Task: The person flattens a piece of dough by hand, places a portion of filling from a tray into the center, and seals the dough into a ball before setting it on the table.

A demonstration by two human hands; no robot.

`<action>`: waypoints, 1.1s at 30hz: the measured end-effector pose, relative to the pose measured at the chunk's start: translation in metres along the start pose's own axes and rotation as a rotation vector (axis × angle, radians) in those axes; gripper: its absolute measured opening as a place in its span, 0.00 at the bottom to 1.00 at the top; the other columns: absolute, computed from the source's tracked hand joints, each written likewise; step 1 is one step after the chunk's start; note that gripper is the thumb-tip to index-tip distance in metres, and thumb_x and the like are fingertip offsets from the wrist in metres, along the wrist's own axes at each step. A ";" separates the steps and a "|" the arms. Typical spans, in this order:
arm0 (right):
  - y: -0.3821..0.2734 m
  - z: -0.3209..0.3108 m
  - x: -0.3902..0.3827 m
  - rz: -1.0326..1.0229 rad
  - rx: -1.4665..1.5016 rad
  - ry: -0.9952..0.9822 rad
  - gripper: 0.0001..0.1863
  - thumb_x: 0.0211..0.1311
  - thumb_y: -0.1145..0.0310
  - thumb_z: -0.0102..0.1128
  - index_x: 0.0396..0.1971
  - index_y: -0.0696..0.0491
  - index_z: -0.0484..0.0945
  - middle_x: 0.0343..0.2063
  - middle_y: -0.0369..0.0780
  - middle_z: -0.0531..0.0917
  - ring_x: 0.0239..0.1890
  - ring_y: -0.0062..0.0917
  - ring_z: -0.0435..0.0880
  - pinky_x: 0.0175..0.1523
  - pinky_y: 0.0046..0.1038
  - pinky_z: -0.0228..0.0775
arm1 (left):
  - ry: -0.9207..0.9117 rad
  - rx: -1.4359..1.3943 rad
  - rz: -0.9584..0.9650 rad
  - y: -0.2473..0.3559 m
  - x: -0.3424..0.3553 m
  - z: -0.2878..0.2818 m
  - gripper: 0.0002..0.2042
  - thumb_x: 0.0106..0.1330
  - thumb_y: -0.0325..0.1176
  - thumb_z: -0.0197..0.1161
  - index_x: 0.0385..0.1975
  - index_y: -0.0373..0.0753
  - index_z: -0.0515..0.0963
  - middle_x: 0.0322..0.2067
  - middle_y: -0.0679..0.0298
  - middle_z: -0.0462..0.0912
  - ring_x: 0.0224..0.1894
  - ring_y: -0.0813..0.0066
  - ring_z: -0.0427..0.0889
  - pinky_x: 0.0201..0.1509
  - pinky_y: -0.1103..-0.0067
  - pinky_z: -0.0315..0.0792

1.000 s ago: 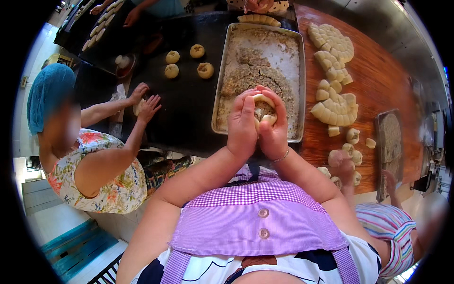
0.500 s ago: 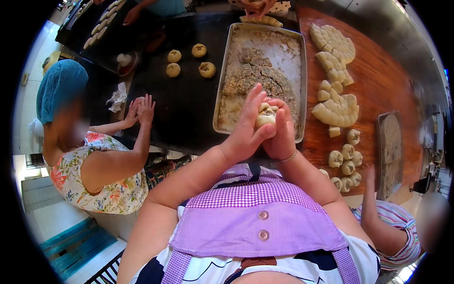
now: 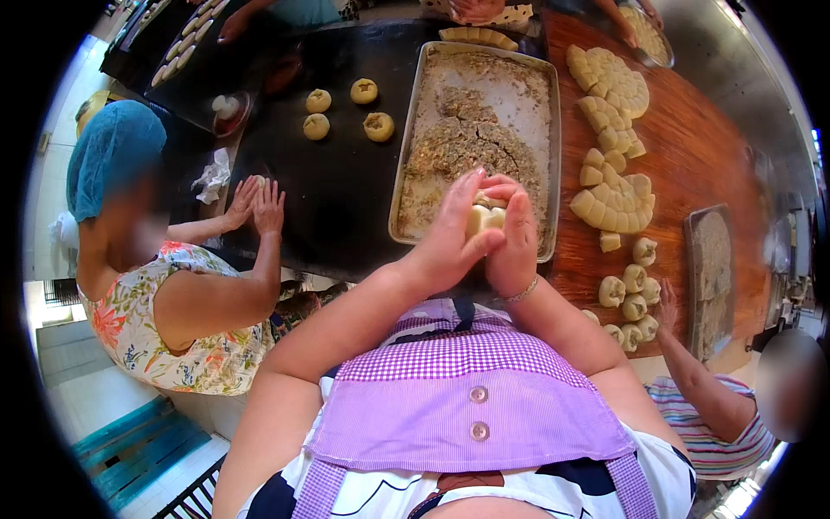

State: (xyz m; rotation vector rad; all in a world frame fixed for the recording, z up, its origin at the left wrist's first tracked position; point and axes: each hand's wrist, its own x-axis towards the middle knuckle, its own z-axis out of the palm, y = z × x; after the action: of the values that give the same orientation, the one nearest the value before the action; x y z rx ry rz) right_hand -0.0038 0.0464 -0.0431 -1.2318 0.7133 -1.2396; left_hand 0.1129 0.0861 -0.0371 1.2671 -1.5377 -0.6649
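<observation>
My left hand (image 3: 445, 233) and my right hand (image 3: 515, 238) are cupped round a pale dough bun (image 3: 484, 221), its folded top showing between my fingers. They are over the lower part of a large metal tray (image 3: 402, 173) holding a crumbly brown filling (image 3: 475, 138). Left of the tray, several round filled buns (image 3: 377, 127) sit on a black baking sheet (image 3: 328, 199). On the wooden table (image 3: 718, 156) to the right lie cut dough pieces (image 3: 609, 203) and several pleated buns (image 3: 634, 279).
A co-worker in a blue hairnet (image 3: 117, 156) presses both hands at the black sheet's left. Another in stripes (image 3: 709, 415) reaches toward the right-hand buns, beside a narrow tray (image 3: 726, 285). Hands (image 3: 471, 10) work at the back; a bowl (image 3: 657, 48) is at back right.
My hands have closed further round the bun, whose open top now looks folded in. The striped co-worker's hand moved to the buns. Hands with a bowl appeared at back right.
</observation>
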 end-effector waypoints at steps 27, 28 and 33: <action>-0.029 0.014 0.008 0.669 0.420 -0.145 0.45 0.68 0.32 0.35 0.69 0.55 0.52 0.60 0.42 0.69 0.62 0.27 0.70 0.66 0.29 0.62 | 0.130 -0.234 0.167 -0.012 0.005 -0.012 0.16 0.70 0.40 0.60 0.44 0.30 0.77 0.44 0.52 0.81 0.48 0.57 0.80 0.52 0.70 0.74; -0.029 0.012 0.007 0.679 0.433 -0.149 0.46 0.67 0.31 0.36 0.70 0.55 0.50 0.60 0.42 0.68 0.62 0.28 0.70 0.65 0.29 0.63 | 0.123 -0.257 0.130 -0.011 0.004 -0.011 0.15 0.70 0.39 0.59 0.44 0.31 0.78 0.43 0.53 0.82 0.47 0.56 0.80 0.52 0.70 0.73; -0.012 -0.010 0.009 0.927 0.619 -0.176 0.41 0.67 0.32 0.39 0.63 0.54 0.62 0.53 0.41 0.76 0.55 0.28 0.77 0.59 0.29 0.71 | -0.069 -0.237 0.126 -0.002 0.005 -0.021 0.19 0.74 0.43 0.51 0.45 0.31 0.78 0.45 0.52 0.82 0.50 0.55 0.79 0.57 0.67 0.71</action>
State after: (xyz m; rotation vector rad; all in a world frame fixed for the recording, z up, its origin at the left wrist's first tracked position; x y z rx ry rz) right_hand -0.0148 0.0367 -0.0327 -0.3798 0.5897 -0.4894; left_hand 0.1336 0.0845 -0.0298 0.9708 -1.5305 -0.7899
